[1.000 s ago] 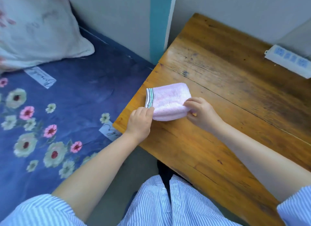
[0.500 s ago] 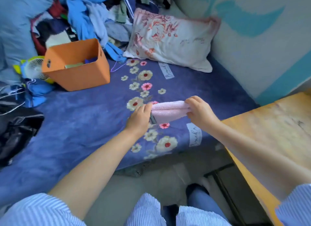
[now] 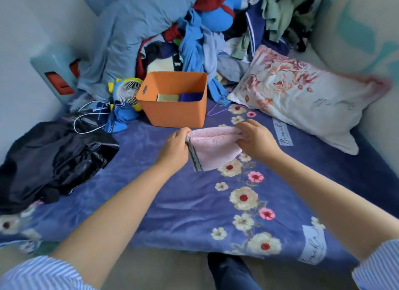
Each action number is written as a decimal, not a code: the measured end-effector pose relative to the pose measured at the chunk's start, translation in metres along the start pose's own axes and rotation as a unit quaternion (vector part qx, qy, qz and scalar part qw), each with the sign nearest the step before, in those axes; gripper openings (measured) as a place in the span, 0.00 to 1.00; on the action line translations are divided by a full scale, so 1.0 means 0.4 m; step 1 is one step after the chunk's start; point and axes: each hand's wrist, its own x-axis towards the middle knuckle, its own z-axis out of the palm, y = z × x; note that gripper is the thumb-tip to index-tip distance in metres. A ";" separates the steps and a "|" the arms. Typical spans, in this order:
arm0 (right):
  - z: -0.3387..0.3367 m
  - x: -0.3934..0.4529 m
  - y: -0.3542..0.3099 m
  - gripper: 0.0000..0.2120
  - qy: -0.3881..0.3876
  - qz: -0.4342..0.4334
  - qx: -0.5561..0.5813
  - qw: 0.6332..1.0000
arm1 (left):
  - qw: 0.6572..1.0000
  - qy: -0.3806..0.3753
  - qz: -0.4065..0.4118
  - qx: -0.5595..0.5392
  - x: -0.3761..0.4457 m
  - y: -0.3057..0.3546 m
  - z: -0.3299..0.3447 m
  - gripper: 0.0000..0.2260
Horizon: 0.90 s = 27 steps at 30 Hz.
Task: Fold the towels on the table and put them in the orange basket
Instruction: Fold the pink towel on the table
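Observation:
A folded pink towel [image 3: 213,148] with a striped edge hangs in the air over the blue flowered bed. My left hand [image 3: 174,148] pinches its left end and my right hand [image 3: 255,140] pinches its right end. The orange basket [image 3: 172,111] stands on the bed just beyond the towel, a short way from my hands. Inside it lie a folded yellowish towel [image 3: 168,97] and a folded dark blue towel [image 3: 191,97]. The table is out of view.
A flowered pillow [image 3: 302,95] lies right of the basket. A small white fan [image 3: 128,93] and cords sit to its left. Black clothing [image 3: 49,158] is heaped at the left, and a tall pile of clothes [image 3: 194,30] rises behind the basket.
Both hands have carried the pink towel off the wooden table, across the bed and up close to the orange basket. The view has swung left, away from the table.

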 end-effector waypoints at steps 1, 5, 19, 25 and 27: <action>0.005 0.065 -0.006 0.17 -0.005 -0.003 0.001 1.000 | 1.000 0.007 -0.008 0.004 0.058 -0.011 -0.017 0.18; 0.022 0.279 -0.004 0.16 -0.032 -0.022 0.015 0.999 | 0.998 0.049 -0.029 -0.030 0.248 -0.037 -0.066 0.15; 0.217 0.898 -0.102 0.18 -0.043 0.010 0.212 0.976 | 0.970 0.151 -0.152 -0.117 0.842 -0.291 -0.178 0.11; 0.366 1.142 -0.131 0.21 -0.018 0.049 0.240 0.969 | 0.971 0.144 -0.131 -0.141 1.089 -0.449 -0.201 0.14; 0.426 1.215 -0.126 0.21 -0.026 0.084 0.257 0.962 | 0.973 0.129 -0.132 -0.138 1.166 -0.506 -0.187 0.14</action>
